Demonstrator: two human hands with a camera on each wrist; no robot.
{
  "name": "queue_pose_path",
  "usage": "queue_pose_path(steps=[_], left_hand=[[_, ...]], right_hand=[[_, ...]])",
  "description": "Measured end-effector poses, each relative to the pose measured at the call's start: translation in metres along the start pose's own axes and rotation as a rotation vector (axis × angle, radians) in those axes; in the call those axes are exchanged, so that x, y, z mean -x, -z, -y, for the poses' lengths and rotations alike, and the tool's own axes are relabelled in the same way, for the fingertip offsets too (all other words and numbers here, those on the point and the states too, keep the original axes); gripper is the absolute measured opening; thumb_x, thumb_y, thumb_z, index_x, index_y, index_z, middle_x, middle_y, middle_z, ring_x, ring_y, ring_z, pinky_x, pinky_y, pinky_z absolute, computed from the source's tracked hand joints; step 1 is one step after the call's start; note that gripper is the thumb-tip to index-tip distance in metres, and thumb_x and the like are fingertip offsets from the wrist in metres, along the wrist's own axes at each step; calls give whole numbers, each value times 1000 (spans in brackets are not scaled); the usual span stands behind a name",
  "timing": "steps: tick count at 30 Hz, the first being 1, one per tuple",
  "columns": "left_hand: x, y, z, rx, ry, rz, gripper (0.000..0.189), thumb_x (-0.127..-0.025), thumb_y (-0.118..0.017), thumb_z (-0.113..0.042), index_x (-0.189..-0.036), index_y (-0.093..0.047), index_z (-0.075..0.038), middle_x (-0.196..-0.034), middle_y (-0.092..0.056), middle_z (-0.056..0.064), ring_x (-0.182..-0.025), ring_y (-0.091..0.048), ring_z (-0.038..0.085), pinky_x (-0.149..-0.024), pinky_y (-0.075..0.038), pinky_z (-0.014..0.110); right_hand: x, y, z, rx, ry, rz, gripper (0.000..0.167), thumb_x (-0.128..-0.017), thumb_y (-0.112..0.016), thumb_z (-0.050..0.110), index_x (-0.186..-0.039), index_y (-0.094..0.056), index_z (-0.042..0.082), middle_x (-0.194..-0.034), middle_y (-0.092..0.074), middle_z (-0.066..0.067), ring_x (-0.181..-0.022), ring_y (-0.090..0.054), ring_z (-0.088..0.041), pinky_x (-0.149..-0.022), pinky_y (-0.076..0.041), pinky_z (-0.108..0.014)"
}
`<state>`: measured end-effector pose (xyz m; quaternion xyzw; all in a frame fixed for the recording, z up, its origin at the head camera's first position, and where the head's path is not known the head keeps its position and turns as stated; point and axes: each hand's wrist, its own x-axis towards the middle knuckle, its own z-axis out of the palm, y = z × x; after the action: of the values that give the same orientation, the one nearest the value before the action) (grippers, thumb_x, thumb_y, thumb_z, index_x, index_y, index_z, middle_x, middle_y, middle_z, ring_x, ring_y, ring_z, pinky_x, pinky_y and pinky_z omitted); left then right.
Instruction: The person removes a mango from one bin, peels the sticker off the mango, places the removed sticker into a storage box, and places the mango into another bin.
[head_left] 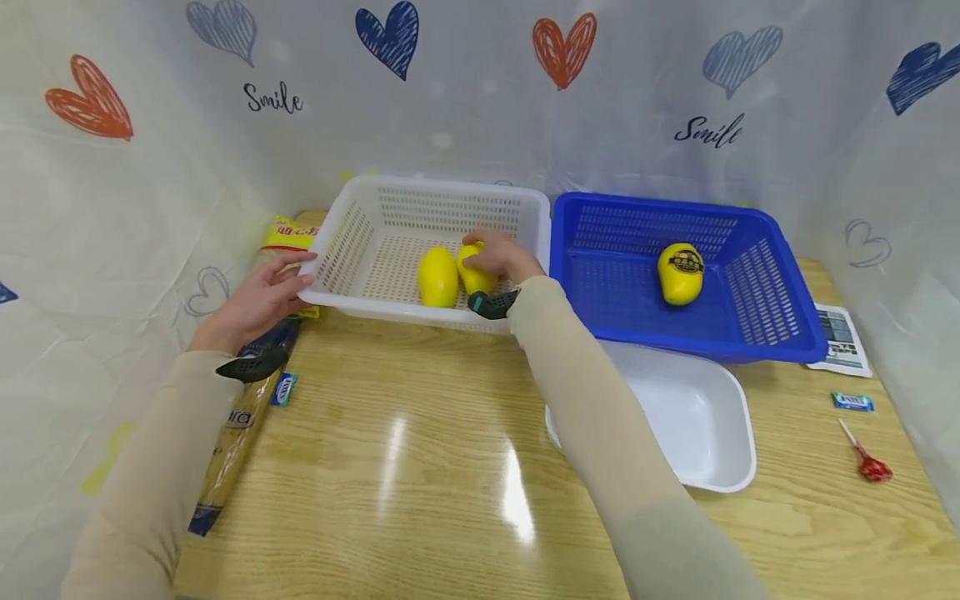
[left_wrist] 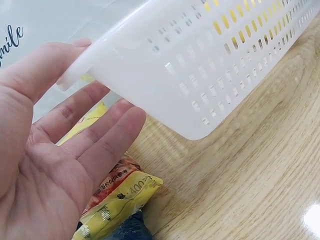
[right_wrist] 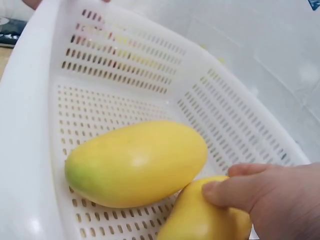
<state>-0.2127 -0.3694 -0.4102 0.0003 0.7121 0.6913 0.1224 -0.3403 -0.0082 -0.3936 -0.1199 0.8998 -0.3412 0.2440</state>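
The gripped mango (right_wrist: 205, 216) sits inside the white basket (head_left: 390, 309), just beside a second mango (head_left: 438, 277) (whether the two touch is hard to tell). The right hand (head_left: 501, 253) has its thumb and fingers curled around it. The skin looks smooth, so an off-centre grip could let the fruit slip, and a sideways knock could roll its neighbour. At the basket's front left corner, the left hand (head_left: 251, 306) holds the rim, thumb above and fingers beneath; an uneven pull there might shift the basket. To the right, a blue basket (head_left: 667, 343) holds a labelled mango (head_left: 679, 286). A white tray (head_left: 697, 425) lies below the right forearm (head_left: 592, 387), whose sleeve could catch its edge.
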Motion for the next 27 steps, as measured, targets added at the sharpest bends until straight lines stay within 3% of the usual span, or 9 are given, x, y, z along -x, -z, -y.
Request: queue_pose_path(steps=[4,7,11,22,25,27], left_hand=[[0,0,-2,-16,17,-15,49,-102,-53,-17,-147,-34,-13,-139,-46,5,-110,-58,11,-88,-53,30],[1,-1,-3,-11,24,-23,50,-101,-53,-17,-147,-34,-13,-139,-46,6,-109,-59,11,-88,-53,30],[1,-2,-3,-19,32,-27,51,-101,-54,-18,-148,-33,-13,-142,-43,8,-110,-59,11,-89,-53,29],[0,-4,-4,-17,35,-28,52,-101,-54,-18,-148,-34,-14,-144,-41,10,-110,-58,11,-89,-53,29],[1,-4,-4,-21,32,-28,52,-101,-55,-19,-148,-34,-14,-143,-43,8,-110,-59,11,-89,-53,30],[1,-4,-4,-13,30,-29,52,-101,-54,-18,-148,-34,-13,-141,-44,7,-110,-59,11,-89,-53,30]], right_hand=[[1,2,2,-18,-28,-4,42,-93,-66,20,-134,-59,22,-147,-45,-4,-120,-43,-27,-107,-36,-45],[3,4,2,-47,-51,19,41,-93,-66,19,-134,-59,20,-144,-46,-5,-115,-46,-28,-102,-42,-44],[6,9,-1,-98,-80,110,42,-94,-64,19,-136,-57,22,-144,-45,-5,-115,-48,-28,-97,-45,-44],[10,21,-1,-118,-90,345,54,-91,-67,7,-140,-53,23,-154,-34,-5,-134,-38,-28,-107,-38,-47],[10,21,-3,-93,-75,363,55,-91,-68,11,-142,-51,25,-153,-35,-5,-133,-40,-28,-107,-39,-45],[9,20,-4,-95,-79,330,54,-93,-67,15,-143,-50,25,-153,-35,-5,-131,-42,-29,-105,-41,-44]])
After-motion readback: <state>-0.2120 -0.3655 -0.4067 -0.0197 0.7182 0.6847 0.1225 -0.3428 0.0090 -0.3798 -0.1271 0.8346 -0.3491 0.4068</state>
